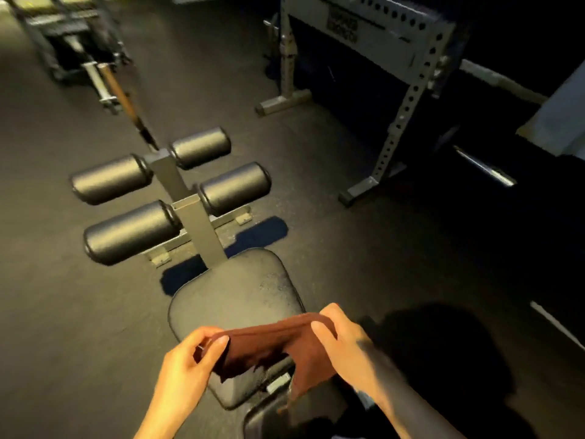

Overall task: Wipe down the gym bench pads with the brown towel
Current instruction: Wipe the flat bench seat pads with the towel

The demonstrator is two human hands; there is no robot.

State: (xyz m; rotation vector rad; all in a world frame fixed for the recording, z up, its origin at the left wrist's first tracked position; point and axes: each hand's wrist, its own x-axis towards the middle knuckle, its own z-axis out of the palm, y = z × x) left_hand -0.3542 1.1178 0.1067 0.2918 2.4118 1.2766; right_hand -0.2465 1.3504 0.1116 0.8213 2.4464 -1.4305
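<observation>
A: Room around the bench?
B: Dark floor (79, 312) open on both sides of the seat pad (240, 289). Rounded front edge of that pad sits just behind the post (196, 223) carrying four roller pads (126, 231). Steel rack (402, 122) off to the right, well apart. Another machine (69, 42) far left.
A: Hands?
B: Both clamped on the brown towel (269, 340), stretched between them over the near end of the surface. Left hand (186, 359) pinches its left end, fingers curled. Right hand (338, 337) grips the right end; the rest hangs below it over the gap to the back pad (269, 419).
</observation>
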